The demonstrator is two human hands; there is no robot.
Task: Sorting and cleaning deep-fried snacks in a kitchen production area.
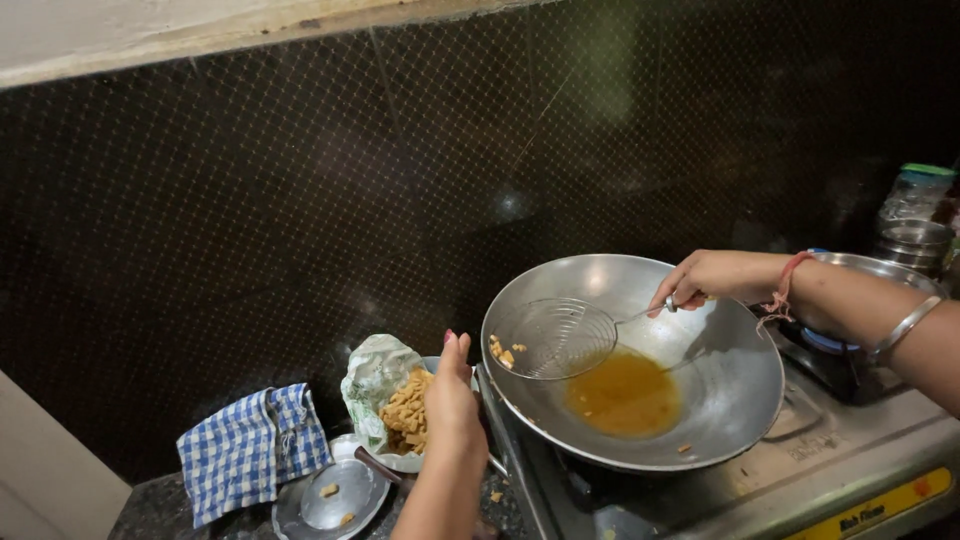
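Note:
A steel wok (735, 400) with a pool of amber oil (624, 394) sits on a stove. My right hand (712, 278) grips the handle of a wire skimmer (556, 338), whose mesh rests against the wok's left wall. A few fried pieces (503, 352) lie beside the mesh. My left hand (451, 397) holds the edge of a bowl (402, 461) filled with golden fried snack pieces (408, 412), just left of the wok.
A blue-and-white checked cloth (250, 450) lies at the left. A steel lid (330, 500) with crumbs sits in front of the bowl. A crumpled plastic bag (373, 378) is behind the bowl. Steel containers (912, 240) and a jar stand at the far right. Dark tiled wall behind.

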